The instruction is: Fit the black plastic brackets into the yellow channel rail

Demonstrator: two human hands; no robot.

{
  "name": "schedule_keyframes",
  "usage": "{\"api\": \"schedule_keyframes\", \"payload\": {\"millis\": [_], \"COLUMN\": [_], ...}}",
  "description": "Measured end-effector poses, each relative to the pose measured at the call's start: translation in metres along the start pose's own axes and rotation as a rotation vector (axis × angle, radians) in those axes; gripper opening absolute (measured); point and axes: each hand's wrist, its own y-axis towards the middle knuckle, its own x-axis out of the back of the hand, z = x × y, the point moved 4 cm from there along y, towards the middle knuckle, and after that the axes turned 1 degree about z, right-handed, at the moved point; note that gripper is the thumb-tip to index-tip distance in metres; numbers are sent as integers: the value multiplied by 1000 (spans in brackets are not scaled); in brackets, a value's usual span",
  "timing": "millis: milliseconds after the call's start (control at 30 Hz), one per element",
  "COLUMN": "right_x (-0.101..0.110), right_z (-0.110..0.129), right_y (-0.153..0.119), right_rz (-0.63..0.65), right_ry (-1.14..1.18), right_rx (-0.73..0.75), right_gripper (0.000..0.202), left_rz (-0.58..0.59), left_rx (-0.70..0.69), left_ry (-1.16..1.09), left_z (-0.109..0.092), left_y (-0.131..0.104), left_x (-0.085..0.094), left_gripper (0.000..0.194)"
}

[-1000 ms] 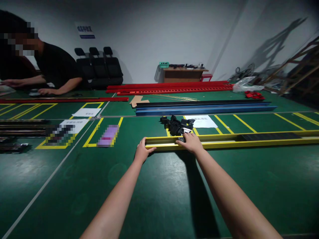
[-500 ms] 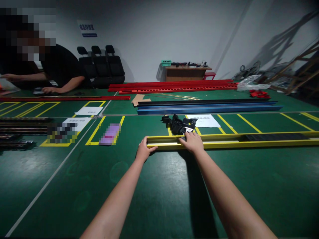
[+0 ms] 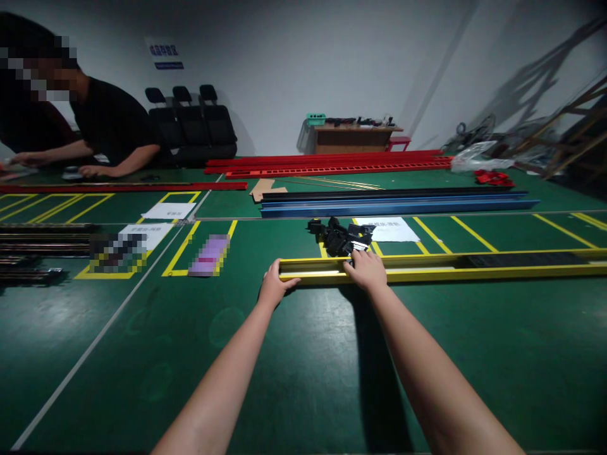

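Observation:
A long yellow channel rail (image 3: 427,276) lies across the green table in front of me, its open side up. My left hand (image 3: 274,285) grips its left end, thumb along the near edge and fingers behind. Further right, my right hand (image 3: 368,270) reaches into the channel with its fingers curled down over a small black piece, mostly hidden beneath them. A long dark insert (image 3: 526,260) lies inside the rail to the right. Just behind the right hand sits a pile of black plastic parts (image 3: 336,237), beside a printed paper sheet (image 3: 391,230).
Blue and black rails (image 3: 403,207) lie beyond the yellow one, with red rails (image 3: 332,163) further back. Dark metal bars (image 3: 45,241) and a purple item (image 3: 208,256) are on the left. At the far left, a co-worker in a black shirt (image 3: 116,120) leans over the table.
My right hand has shifted very slightly right along the channel; my left hand stays at the rail's end. The co-worker's head and far hand have moved a little.

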Motion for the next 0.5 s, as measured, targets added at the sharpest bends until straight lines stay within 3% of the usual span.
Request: {"api": "schedule_keyframes", "payload": {"millis": [133, 500], "right_x": [-1, -1], "right_z": [-2, 0], "right_y": [0, 0], "right_rz": [-10, -26], "right_ry": [9, 16], "right_rx": [3, 25], "right_gripper": [56, 45], "left_rz": [-1, 7], "left_rx": [-6, -14], "left_ry": [4, 20], "left_z": [1, 6], "left_y": [0, 1], "left_x": [-1, -3], "left_gripper": [70, 75]}}
